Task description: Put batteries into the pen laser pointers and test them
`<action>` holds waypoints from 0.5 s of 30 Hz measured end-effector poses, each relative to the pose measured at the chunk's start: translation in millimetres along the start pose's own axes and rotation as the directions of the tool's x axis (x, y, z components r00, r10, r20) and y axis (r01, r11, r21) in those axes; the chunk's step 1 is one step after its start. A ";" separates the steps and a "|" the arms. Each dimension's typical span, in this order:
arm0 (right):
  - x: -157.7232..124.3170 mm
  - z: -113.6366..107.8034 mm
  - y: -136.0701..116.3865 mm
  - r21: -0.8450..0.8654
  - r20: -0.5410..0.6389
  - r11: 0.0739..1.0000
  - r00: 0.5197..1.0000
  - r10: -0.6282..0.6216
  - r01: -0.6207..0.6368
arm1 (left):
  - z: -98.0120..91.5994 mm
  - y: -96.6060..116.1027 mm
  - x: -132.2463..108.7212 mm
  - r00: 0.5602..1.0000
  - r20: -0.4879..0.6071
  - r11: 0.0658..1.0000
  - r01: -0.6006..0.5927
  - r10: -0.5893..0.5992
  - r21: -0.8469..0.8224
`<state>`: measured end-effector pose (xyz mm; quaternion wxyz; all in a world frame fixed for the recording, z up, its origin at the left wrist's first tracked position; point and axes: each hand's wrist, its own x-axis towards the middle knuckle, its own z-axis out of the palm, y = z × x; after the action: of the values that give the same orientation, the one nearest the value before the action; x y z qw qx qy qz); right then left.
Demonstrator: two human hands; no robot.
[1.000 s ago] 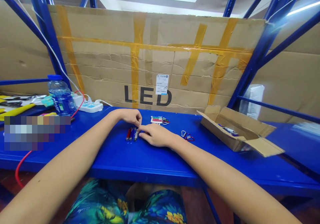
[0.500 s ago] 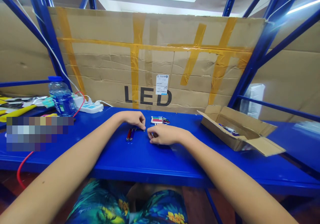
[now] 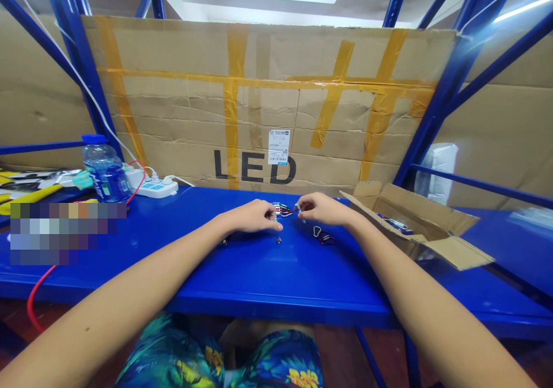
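A taped cardboard panel [image 3: 181, 111] stands beyond the open carton [image 3: 425, 209], with the blue surface [image 3: 268, 278] beneath that carton. Left of the carton, the right hand [image 3: 324, 209] pinches a small silvery piece [image 3: 298, 207] in its fingers. Farther left of it is the left hand [image 3: 254, 215], fingers curled; whether they grip anything, I cannot tell. A bundle of coloured metal pieces [image 3: 284, 210], partly hidden, also lies left of the carton. Nearer it lie two snap clips [image 3: 327, 239], one silver, one red.

Past the hands [image 3: 254, 216] stands flat brown cardboard [image 3: 276, 111]. A long white light [image 3: 525, 8] shines high to their right.
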<state>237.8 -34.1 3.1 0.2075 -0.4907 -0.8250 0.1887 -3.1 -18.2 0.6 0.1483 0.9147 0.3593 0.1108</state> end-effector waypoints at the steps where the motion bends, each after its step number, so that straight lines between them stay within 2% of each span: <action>1: 0.9 0.8 -0.4 0.002 -0.011 1.000 1.000 -0.001 0.002 | 1.0 -2.2 1.1 0.998 -0.051 1.000 -0.025 0.025 0.016; 3: 1.7 2.1 -2.6 -0.005 -0.052 1.000 0.999 -0.001 0.001 | 2.5 -8.3 3.4 0.987 -0.134 0.993 -0.071 0.083 0.091; 5: 1.1 3.1 -5.7 -0.032 -0.095 1.000 0.995 -0.003 0.000 | 4.0 -14.4 5.6 0.978 -0.168 0.978 -0.093 0.125 0.186; 9: -2.1 5.5 -12.9 -0.084 -0.112 0.996 0.993 -0.023 0.013 | 8.1 -21.5 8.5 0.981 -0.152 0.956 -0.076 0.124 0.285; 15: -4.5 10.1 -19.7 -0.048 -0.054 0.997 0.997 -0.058 0.055 | 12.5 -26.5 12.5 0.981 -0.159 0.952 -0.058 0.110 0.302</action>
<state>220.0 -47.9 4.1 0.2239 -0.4769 -0.8367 0.1497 -6.9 6.5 -19.1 -0.0268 0.9279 0.3439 0.1415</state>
